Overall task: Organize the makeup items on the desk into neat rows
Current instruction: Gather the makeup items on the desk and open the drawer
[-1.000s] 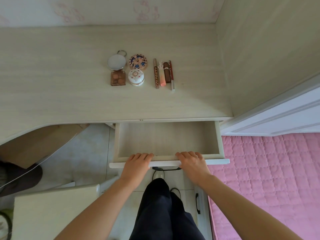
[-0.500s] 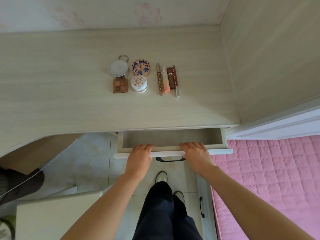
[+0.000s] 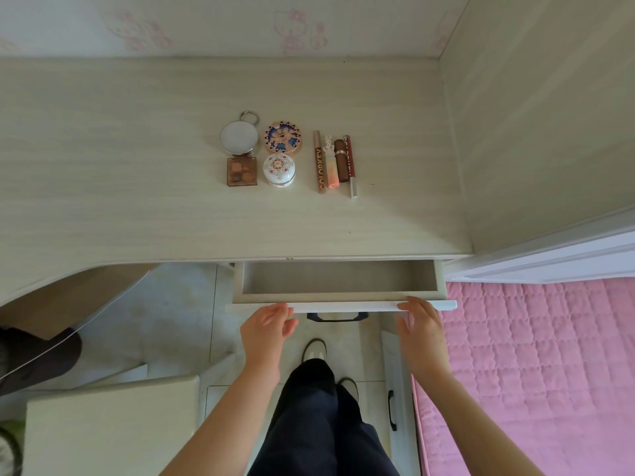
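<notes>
On the pale wooden desk the makeup lies in tidy rows: a round mirror with a ring above a square brown palette, a flowered compact above a white round compact, and to their right several upright sticks, among them a brown pencil, a peach tube, a brown lipstick and a red pen. Below the desk edge a drawer stands slightly out with nothing in it. My left hand hovers with relaxed fingers just under its front. My right hand touches the front with straight fingers.
A side panel walls the desk on the right. A pink quilted bed lies at the lower right. A pale stool top sits at the lower left, and my dark trousers and shoes are below the drawer's black handle.
The drawer has slid most of the way in. My left hand has come off its front edge; my right hand has shifted to the right along it.
</notes>
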Action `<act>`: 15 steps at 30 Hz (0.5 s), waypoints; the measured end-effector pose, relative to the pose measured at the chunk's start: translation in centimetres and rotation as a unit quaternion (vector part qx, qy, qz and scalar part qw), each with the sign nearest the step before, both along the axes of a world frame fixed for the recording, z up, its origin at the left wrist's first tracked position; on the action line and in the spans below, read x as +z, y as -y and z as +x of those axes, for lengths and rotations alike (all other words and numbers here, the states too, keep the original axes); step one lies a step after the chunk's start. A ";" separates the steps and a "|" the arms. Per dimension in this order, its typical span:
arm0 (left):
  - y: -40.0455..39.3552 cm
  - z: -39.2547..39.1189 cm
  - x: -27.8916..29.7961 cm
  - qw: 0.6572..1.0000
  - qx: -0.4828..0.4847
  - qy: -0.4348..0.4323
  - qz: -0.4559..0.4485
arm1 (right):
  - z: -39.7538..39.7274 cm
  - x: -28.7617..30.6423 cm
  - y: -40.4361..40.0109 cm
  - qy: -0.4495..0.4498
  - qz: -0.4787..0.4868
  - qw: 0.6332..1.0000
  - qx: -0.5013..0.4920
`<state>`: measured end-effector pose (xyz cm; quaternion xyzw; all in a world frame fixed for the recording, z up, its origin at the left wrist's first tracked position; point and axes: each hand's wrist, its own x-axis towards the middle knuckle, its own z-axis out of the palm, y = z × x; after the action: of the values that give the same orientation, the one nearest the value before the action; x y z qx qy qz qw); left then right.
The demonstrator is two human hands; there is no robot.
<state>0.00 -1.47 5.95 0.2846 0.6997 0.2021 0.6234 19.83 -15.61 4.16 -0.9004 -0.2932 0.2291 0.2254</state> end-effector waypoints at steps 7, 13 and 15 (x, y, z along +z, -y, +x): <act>-1.5 -0.4 -0.7 0.949 0.154 0.145 -0.235 | 1.7 -0.2 -2.0 -0.337 0.025 0.831 -0.442; -3.8 -0.4 -0.2 0.922 0.229 0.193 -0.243 | 3.7 -1.3 -3.0 -0.540 0.153 0.618 -0.550; -4.2 -0.5 -0.5 0.927 0.216 0.182 -0.247 | 4.2 -1.9 -3.5 -0.555 0.171 0.588 -0.563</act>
<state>-0.47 2.76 5.45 -0.0781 0.6464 0.2010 0.7319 24.06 -12.11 2.31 -0.5289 0.4205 0.4568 0.5786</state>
